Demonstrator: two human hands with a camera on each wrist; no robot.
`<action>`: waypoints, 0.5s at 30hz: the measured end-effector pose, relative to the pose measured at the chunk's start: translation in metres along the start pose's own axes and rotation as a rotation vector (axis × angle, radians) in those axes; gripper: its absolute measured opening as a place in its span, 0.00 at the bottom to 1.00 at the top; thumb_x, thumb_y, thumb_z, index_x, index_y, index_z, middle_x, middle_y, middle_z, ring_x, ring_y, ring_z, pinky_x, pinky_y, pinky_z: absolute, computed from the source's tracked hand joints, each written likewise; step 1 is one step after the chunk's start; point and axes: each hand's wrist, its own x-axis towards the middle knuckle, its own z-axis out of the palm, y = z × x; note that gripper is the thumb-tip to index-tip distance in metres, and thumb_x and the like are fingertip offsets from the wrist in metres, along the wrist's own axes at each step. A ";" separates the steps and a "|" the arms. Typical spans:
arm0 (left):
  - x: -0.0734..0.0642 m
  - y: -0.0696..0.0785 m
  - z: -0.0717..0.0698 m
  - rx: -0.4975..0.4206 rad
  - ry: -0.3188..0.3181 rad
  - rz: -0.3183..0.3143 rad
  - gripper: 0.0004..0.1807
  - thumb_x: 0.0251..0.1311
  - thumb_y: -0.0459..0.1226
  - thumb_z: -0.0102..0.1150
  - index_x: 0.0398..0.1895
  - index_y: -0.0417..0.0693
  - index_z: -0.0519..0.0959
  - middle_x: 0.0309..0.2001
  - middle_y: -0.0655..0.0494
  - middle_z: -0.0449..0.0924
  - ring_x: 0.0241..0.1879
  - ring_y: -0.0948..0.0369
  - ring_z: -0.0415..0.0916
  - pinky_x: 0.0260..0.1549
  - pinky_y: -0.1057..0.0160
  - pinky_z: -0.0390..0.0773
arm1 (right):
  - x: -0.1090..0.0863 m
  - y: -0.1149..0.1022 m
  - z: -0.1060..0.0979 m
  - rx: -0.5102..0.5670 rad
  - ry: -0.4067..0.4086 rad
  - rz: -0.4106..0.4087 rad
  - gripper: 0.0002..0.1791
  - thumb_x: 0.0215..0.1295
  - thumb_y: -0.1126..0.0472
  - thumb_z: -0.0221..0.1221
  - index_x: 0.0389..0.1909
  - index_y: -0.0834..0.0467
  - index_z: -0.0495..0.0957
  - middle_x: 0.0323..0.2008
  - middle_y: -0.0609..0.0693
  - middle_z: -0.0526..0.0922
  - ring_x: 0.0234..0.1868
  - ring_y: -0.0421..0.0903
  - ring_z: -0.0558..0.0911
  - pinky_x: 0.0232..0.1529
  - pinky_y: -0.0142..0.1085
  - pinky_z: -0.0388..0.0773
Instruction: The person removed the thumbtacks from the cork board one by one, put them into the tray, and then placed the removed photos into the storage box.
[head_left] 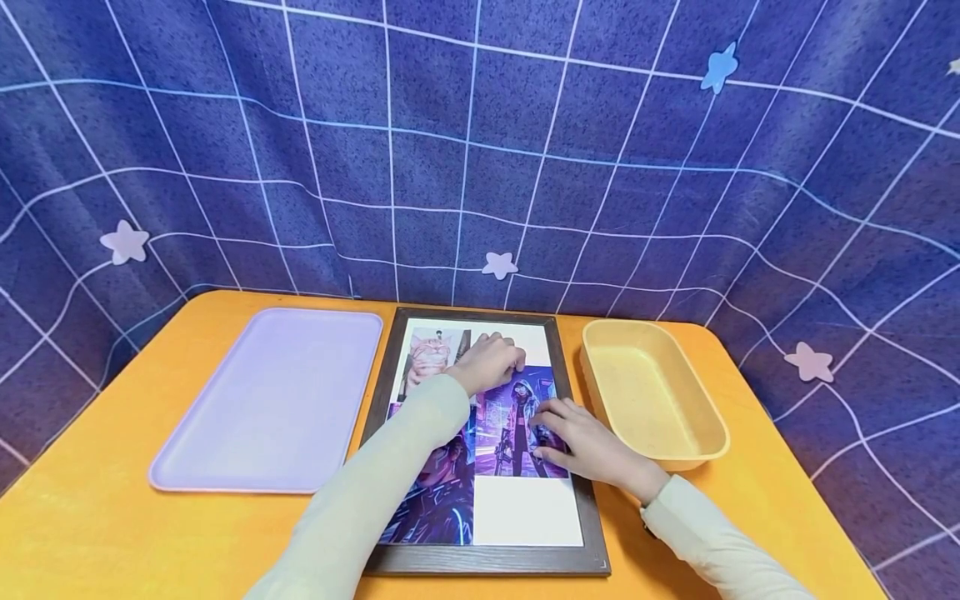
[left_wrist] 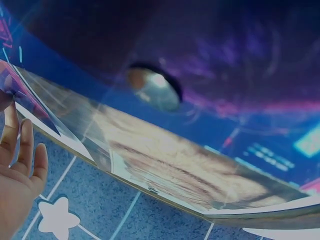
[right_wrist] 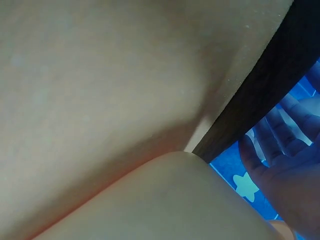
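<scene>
At centre frame, the left hand (head_left: 491, 364) pinched the print's (head_left: 512, 421) top edge; the right hand (head_left: 592, 442) rested fingers spread, where light, even pressure probably suited best.

We look forward and down from the head, closer from each wrist; all share the frame (head_left: 491, 560).

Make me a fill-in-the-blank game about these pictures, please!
In the head view, the purple tray lies to the ____ of the picture frame.
The decorations on the blue curtain are shaped like ____.
The person's hand nearer the yellow tub is the ____ one.

Missing words: left; stars; right.
</scene>
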 end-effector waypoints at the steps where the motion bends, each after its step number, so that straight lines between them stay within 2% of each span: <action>1: 0.000 0.000 0.000 -0.002 0.002 0.001 0.10 0.56 0.34 0.56 0.40 0.57 0.81 0.41 0.61 0.80 0.43 0.59 0.74 0.46 0.57 0.71 | 0.000 0.000 0.000 0.001 -0.006 0.006 0.19 0.57 0.50 0.60 0.46 0.54 0.76 0.44 0.44 0.74 0.45 0.41 0.70 0.49 0.38 0.70; 15: 0.000 -0.003 -0.001 -0.054 0.019 0.002 0.07 0.55 0.37 0.59 0.38 0.55 0.81 0.37 0.61 0.80 0.39 0.61 0.74 0.41 0.58 0.72 | 0.000 0.000 0.001 -0.009 -0.034 0.032 0.19 0.58 0.49 0.59 0.47 0.54 0.76 0.45 0.44 0.74 0.46 0.40 0.69 0.50 0.37 0.70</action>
